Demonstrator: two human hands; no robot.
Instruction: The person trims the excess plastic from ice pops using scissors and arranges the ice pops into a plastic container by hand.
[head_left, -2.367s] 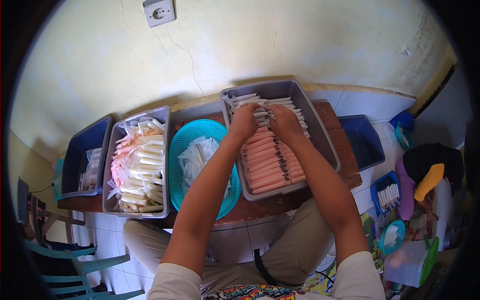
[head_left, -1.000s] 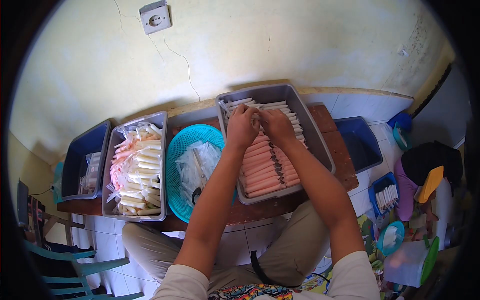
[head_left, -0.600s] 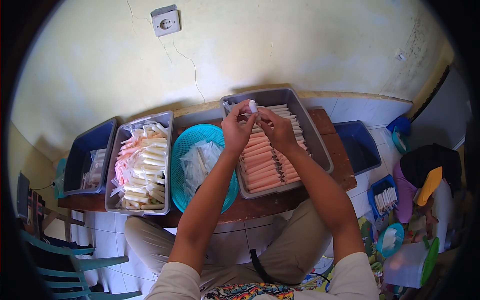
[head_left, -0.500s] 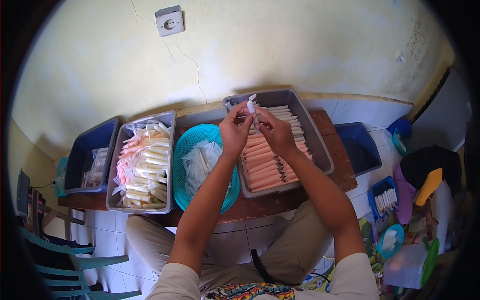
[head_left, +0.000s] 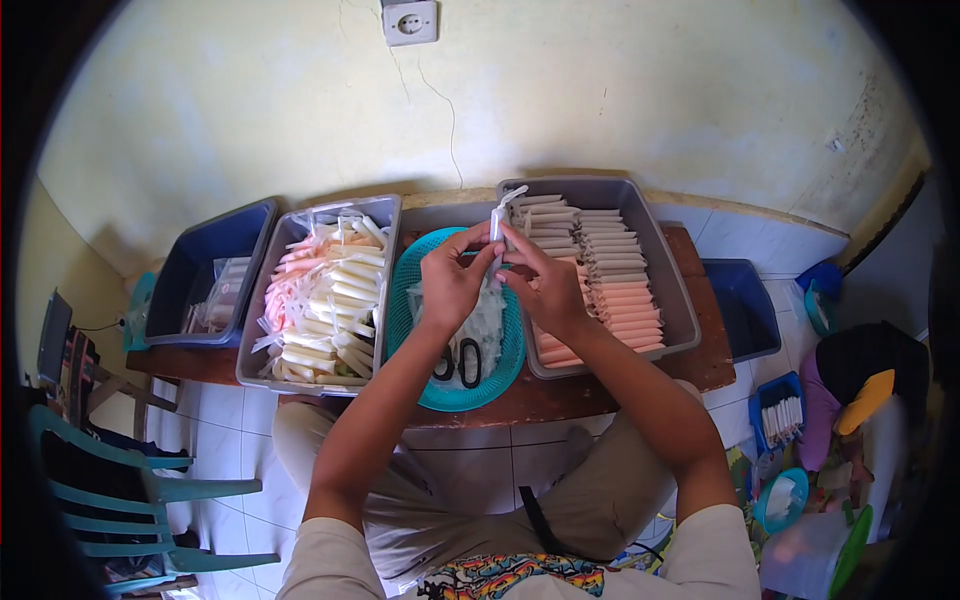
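Both hands meet over the gap between the teal basket (head_left: 512, 375) and the right grey tub (head_left: 684, 300). My left hand (head_left: 455, 275) pinches a slim white plastic tube (head_left: 497, 225), like an ice pop. It stands upright, its twisted clear end pointing up. My right hand (head_left: 548, 290) grips the same tube from the other side, its fingers closed. Below the left hand, the basket holds clear plastic sleeves (head_left: 487, 325) and black-handled scissors (head_left: 469, 362). Rows of pink filled tubes (head_left: 628, 325) and whitish filled tubes (head_left: 612, 240) lie in the right tub.
Left of the basket, a grey tub (head_left: 390, 270) holds bagged pink and cream tubes. A dark blue tub (head_left: 265, 225) stands beyond it, all on a brown bench (head_left: 715, 350). Another blue tub (head_left: 745, 310) sits right. A green chair (head_left: 110, 500) and another person (head_left: 870, 370) flank me.
The view has shifted, so the tubs and basket appear farther right. Scissor handles now show in the basket. Both hands still hold the tube, whose twisted end stands taller above the fingers.
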